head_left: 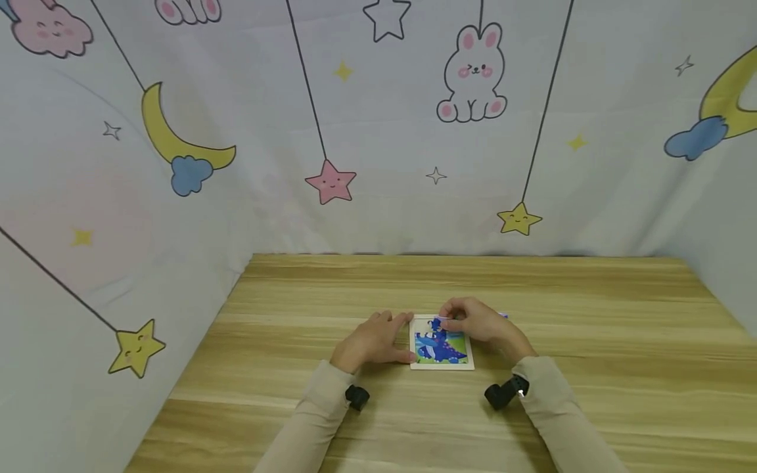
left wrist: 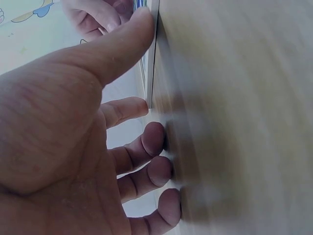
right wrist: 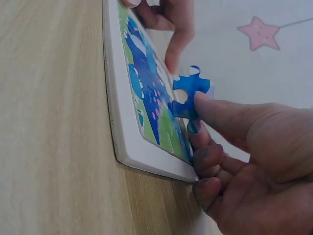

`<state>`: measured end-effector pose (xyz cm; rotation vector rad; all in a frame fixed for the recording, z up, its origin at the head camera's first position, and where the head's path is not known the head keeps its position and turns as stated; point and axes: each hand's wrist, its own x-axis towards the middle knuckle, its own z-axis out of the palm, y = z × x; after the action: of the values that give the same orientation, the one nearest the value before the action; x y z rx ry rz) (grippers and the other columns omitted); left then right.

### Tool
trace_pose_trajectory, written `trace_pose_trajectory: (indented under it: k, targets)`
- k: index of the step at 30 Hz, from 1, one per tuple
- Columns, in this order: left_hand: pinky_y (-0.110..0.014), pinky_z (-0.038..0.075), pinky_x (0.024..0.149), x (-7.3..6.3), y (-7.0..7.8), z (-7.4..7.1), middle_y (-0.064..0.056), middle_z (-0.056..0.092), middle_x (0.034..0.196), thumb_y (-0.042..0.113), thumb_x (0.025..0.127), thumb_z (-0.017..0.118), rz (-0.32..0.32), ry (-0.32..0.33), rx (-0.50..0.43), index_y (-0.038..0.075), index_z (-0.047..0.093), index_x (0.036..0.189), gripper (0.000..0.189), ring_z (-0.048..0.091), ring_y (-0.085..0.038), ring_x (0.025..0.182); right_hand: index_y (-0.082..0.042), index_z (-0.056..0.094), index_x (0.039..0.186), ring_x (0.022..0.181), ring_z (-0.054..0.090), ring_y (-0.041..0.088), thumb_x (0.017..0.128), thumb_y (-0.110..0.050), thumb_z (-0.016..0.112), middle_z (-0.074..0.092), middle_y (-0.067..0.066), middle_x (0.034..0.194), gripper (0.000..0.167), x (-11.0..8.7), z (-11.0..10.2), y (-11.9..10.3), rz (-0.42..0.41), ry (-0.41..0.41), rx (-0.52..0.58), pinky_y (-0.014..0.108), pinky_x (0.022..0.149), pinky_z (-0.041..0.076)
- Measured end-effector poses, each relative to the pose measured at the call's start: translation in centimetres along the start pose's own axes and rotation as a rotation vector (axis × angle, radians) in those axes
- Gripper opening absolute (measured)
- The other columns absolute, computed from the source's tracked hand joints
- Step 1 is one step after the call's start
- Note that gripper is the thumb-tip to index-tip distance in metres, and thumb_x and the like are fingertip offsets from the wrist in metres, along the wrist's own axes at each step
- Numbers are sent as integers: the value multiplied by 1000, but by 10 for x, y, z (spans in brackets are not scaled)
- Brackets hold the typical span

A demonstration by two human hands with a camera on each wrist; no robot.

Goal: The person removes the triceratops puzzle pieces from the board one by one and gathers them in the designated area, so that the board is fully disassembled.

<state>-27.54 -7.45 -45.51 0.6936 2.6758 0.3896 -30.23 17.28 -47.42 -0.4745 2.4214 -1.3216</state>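
Note:
A square jigsaw puzzle (head_left: 442, 366) with a white border and a blue dinosaur picture lies flat on the table. My right hand (head_left: 478, 320) pinches a blue puzzle piece (right wrist: 188, 95) between thumb and fingers, tilted up over the far part of the puzzle. In the head view, a pale patch shows at the puzzle's upper left, beside the piece. My left hand (head_left: 375, 338) spans the puzzle's left side, fingers spread. Its thumb (left wrist: 129, 41) lies on the near part of the border, and the index fingertip touches the far corner; the other fingertips rest by the table.
The wood-grain table (head_left: 296, 315) extends around the puzzle. A small purple thing (head_left: 503, 316) peeks out behind the right hand. A white cloth backdrop (head_left: 402, 217) with cartoon prints stands along the table's back and sides. Black wrist cameras (head_left: 357, 397) sit on both sleeves.

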Motion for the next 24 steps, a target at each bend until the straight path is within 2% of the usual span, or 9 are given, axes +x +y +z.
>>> trace_pose_trajectory:
  k: [10,20,24]
  targets:
    - [-48,47,96,2,-1,1,-17,52,136,55,88,71,7,4,5,19,38,154,83,51,-30,117,-5,68,106,88,54,21,98,-16,66,62,6,93,14,-6,-12,4,9,24,37,34,78,45]
    - [-50,46,98,1,1,0,-20,51,138,53,88,72,28,9,2,17,38,154,83,50,-32,121,-4,69,114,80,52,24,97,-26,68,60,8,90,28,-29,-54,10,42,71,35,32,64,42]
    - [-51,45,99,-1,1,-1,-21,50,140,51,88,73,28,11,-8,16,38,154,82,50,-34,123,-3,69,115,85,55,25,98,-27,67,63,9,94,30,-39,-72,17,65,80,31,34,69,46]
